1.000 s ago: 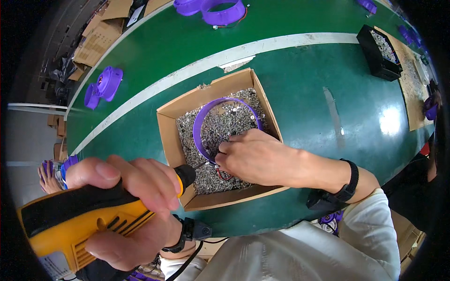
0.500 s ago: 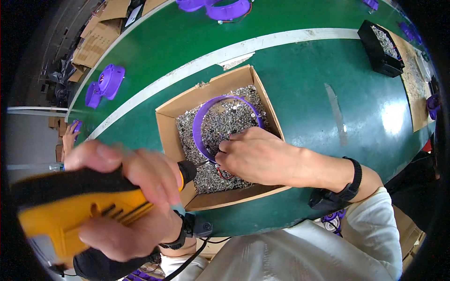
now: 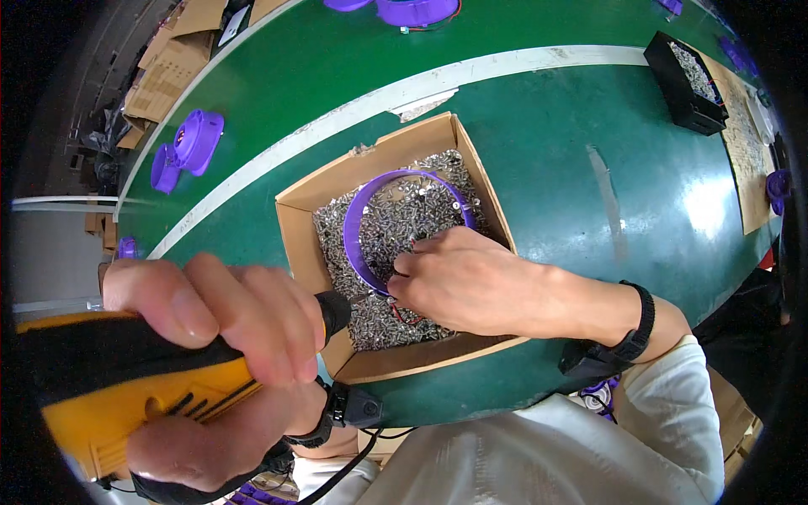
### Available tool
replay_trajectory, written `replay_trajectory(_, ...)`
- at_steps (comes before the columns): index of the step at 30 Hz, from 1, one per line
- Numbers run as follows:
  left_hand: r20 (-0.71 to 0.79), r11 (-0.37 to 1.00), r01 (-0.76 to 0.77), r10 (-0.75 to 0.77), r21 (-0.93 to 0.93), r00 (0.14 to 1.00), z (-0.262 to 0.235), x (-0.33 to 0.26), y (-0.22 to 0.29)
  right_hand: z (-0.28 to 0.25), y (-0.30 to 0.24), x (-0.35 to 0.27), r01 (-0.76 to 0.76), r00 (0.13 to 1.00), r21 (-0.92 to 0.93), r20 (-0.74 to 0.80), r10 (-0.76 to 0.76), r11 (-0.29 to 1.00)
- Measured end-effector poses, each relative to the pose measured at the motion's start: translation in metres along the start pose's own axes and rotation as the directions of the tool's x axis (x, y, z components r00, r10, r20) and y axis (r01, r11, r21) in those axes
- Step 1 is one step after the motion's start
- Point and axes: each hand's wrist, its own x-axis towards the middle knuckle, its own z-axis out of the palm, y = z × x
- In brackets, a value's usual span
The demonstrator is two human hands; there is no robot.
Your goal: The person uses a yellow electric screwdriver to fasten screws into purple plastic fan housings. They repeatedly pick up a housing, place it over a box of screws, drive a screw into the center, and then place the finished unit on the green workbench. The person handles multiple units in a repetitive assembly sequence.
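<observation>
In the lower left of the frame the left hand (image 3: pixel 210 337) is closed around a yellow-and-black electric screwdriver (image 3: pixel 126 387), its dark nose pointing right toward the middle of the frame. The right hand (image 3: pixel 471 282) lies in the centre, fingers curled and pinched down on the lower rim of a purple plastic ring (image 3: pixel 404 223) where a thin red wire (image 3: pixel 412 318) shows; whether a screw is between the fingertips cannot be told. The ring rests on a bed of loose silver screws (image 3: pixel 379 320) inside an open cardboard box (image 3: pixel 471 151) on the green conveyor belt (image 3: pixel 589 210). Judging by this, the driver's tip is near the ring but not clearly seated, so fastening looks still to be done. Other purple housings (image 3: pixel 189 143) sit at upper left, and a black bin of screws (image 3: pixel 686 76) at upper right.
</observation>
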Motion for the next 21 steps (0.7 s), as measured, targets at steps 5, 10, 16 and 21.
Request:
replay_trajectory(5, -0.059, 0.998, -0.009, 0.012, 0.060, 0.998, -0.001, 0.002, 0.007, 0.001, -0.001, 0.001, 0.011, 1.000, 0.011, -0.030, -0.011, 1.000)
replay_trajectory(10, -0.259, 0.976, -0.039, 0.095, 0.215, 0.961, -0.001, -0.004, 0.014, 0.002, 0.000, -0.001, 0.022, 0.998, 0.050, -0.061, -0.019, 0.999)
replay_trajectory(16, -0.136, 0.998, 0.028, -0.034, -0.048, 0.990, 0.012, -0.006, 0.018, 0.003, 0.000, -0.002, 0.019, 0.997, 0.010, -0.073, -0.018, 1.000)
replay_trajectory(21, -0.107, 0.999, 0.020, -0.017, 0.029, 0.994, 0.017, -0.007, 0.012, 0.002, -0.001, -0.002, 0.021, 0.997, 0.010, -0.080, -0.020, 1.000)
